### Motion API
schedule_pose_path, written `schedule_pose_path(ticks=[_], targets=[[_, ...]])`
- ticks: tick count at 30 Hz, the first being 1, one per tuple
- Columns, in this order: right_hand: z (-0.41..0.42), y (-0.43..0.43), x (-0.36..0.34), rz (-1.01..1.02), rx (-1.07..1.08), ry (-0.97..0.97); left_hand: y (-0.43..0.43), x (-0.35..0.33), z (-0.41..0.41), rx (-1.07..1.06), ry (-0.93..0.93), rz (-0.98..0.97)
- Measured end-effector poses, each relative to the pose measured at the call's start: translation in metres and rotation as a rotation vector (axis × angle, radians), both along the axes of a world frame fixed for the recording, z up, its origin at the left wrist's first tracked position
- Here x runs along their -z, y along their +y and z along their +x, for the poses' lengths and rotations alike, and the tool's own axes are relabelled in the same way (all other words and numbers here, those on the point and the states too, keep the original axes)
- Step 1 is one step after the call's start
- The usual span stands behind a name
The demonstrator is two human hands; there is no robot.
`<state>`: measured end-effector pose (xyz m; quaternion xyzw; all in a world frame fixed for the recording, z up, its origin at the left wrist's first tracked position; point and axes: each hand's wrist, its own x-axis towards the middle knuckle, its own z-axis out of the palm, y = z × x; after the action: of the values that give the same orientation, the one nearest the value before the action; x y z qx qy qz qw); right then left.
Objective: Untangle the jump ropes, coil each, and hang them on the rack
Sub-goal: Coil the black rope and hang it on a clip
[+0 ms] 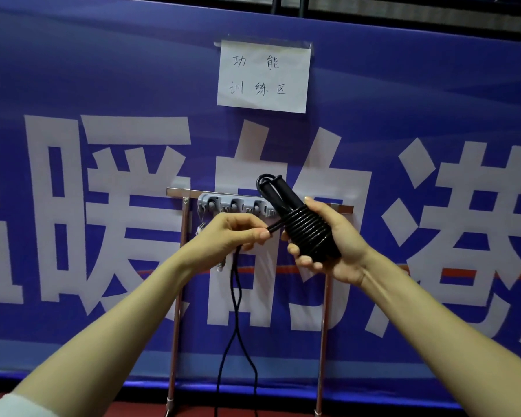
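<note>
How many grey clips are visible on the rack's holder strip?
3, in a row on the grey strip: left clip, middle clip, right clip. More may be hidden behind the jump rope held in the right hand.

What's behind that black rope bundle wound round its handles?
Behind the black coiled jump rope, which the right hand grips, a grey plastic hook strip on the metal rack shows three hooks. Its right end is covered, so further hooks cannot be seen.
</note>
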<state>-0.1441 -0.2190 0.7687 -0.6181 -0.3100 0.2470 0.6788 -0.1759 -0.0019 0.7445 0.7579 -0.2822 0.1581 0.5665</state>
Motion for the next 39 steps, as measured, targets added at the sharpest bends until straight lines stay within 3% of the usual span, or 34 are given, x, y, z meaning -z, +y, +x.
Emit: schedule_pose_path(ticks=[7,11,13,15,17,19,22,25,29,33,36,39], targets=[[0.003,-0.005,0.006,-0.113,-0.317,0.025,-0.008,0.002,0.01,0.065,-0.045,0.086],[0.011,-0.011,0.001,-0.278,-0.443,0.084,-0.009,-0.02,0.003,0.083,-0.058,0.345],[0.012,-0.012,-0.003,-0.458,-0.473,0.027,-0.007,-0.036,0.003,0.075,0.023,0.584],[0.009,-0.008,-0.006,-0.677,-0.474,-0.072,-0.015,-0.046,0.006,0.08,0.107,0.869],[0.005,-0.003,-0.008,-0.858,-0.438,-0.172,-0.027,-0.053,0.008,0.008,0.07,1.133],[0.005,0.0,-0.009,-0.971,-0.34,-0.262,-0.036,-0.055,0.007,-0.077,-0.043,1.238],[0.012,0.002,-0.007,-1.009,-0.117,-0.453,-0.04,-0.049,0.006,-0.228,-0.179,1.235],[0.015,0.004,0.005,-0.981,0.133,-0.795,-0.037,-0.041,0.006,-0.37,-0.214,1.13],[0.016,0.003,0.014,-1.018,0.604,-1.331,-0.039,-0.027,0.006,-0.511,-0.201,0.72],[0.026,0.001,0.02,-0.925,0.812,-1.612,-0.041,-0.016,0.002,-0.247,0.256,0.16],[0.038,0.004,0.023,-0.794,0.907,-1.795,-0.038,-0.017,0.003,0.011,0.567,-0.17],[0.045,0.006,0.021,-0.686,0.991,-1.914,-0.04,-0.023,0.003,0.13,0.772,-0.429]])
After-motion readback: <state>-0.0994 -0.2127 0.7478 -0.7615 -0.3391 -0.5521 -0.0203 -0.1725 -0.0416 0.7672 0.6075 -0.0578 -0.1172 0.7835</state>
